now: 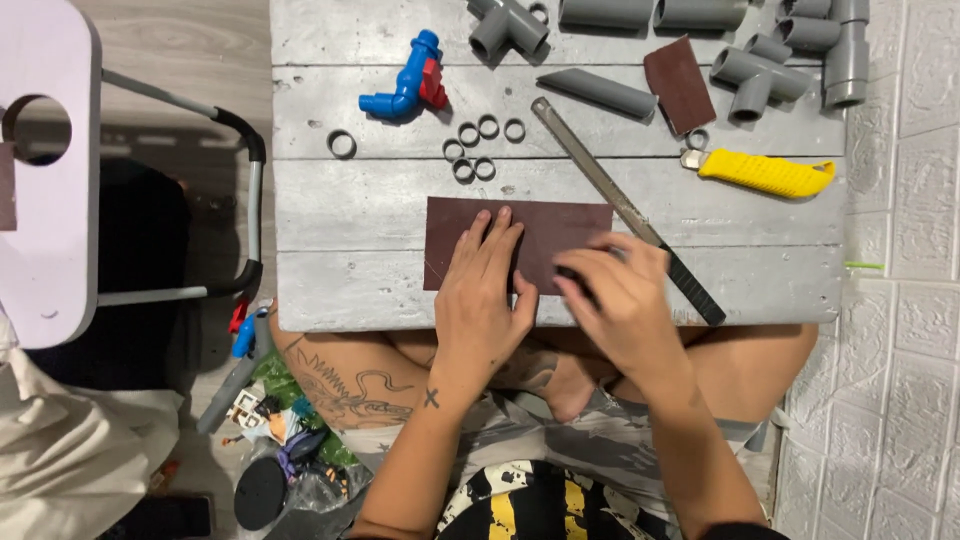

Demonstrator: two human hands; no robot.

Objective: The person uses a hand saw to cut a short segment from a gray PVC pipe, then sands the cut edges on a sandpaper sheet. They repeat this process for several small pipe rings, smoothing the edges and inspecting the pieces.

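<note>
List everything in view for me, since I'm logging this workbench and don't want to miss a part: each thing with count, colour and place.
sandpaper sheet: 1, dark brown, flat at the board's middle, under both hands
small sandpaper piece: 1, dark brown, upper right
pipe rings: about 7, grey, upper middle
ball valve: 1, blue with red handle, upper left
pipe fittings and cut pipes: several, grey, along the top edge
hacksaw blade: 1, steel with black grip, diagonal at right
utility knife: 1, yellow, right
board: 1, grey, over the lap
chair: 1, pale lilac, far left
left hand: pressing flat on the sandpaper sheet
right hand: fingers pinching something small on the sheet, hidden
</note>
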